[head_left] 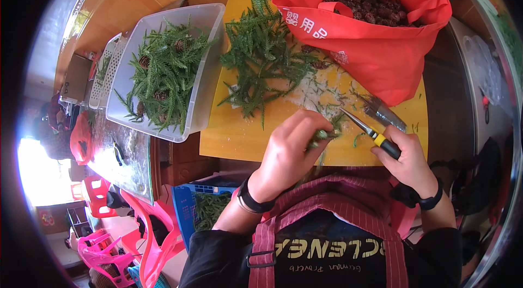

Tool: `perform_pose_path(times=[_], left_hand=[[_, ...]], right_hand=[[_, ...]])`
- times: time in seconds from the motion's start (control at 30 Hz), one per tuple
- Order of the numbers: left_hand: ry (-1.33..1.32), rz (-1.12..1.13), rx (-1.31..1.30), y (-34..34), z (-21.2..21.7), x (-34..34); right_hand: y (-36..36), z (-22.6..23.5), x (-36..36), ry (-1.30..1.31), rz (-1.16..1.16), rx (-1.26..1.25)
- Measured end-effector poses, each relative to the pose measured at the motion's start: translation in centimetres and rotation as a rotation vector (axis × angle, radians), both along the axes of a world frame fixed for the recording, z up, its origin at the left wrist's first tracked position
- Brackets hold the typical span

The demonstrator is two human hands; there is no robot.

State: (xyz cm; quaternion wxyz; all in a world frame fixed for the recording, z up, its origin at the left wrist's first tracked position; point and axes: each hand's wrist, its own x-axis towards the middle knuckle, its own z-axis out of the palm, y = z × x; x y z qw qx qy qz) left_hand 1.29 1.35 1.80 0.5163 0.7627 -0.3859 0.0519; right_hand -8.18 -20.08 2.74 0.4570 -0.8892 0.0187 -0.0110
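Observation:
My left hand is closed around a green artificial pine sprig above the near edge of the yellow board. Most of the sprig is hidden by my fingers. In my right hand is a pair of long-nose pliers with black and yellow handles. The jaws point up and left, close to the sprig; whether they touch it I cannot tell. Beyond my hands lies a loose heap of green pine sprigs, with green clippings scattered over the board in front of it.
A translucent bin of sprigs with pine cones stands left. A red bag full of brown pine cones sits at the far right. Below the board, at left, is a blue crate with greenery. Pink chairs stand lower left.

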Motion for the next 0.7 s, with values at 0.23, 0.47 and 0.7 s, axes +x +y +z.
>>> perform_pose_path(times=[0.23, 0.47, 0.7], left_hand=[[-0.382, 0.044, 0.191, -0.4, -0.2, -0.2], [-0.039, 0.015, -0.019, 0.2, -0.6, 0.1], [0.479, -0.083, -0.189, 1.1, -1.3, 0.1]], right_hand=[[0.2, 0.6, 0.0, 0.024, -0.041, -0.087], [-1.1, 1.1, -0.3, 0.109, 0.067, 0.013], [-1.3, 1.4, -0.4, -0.037, 0.126, -0.13]])
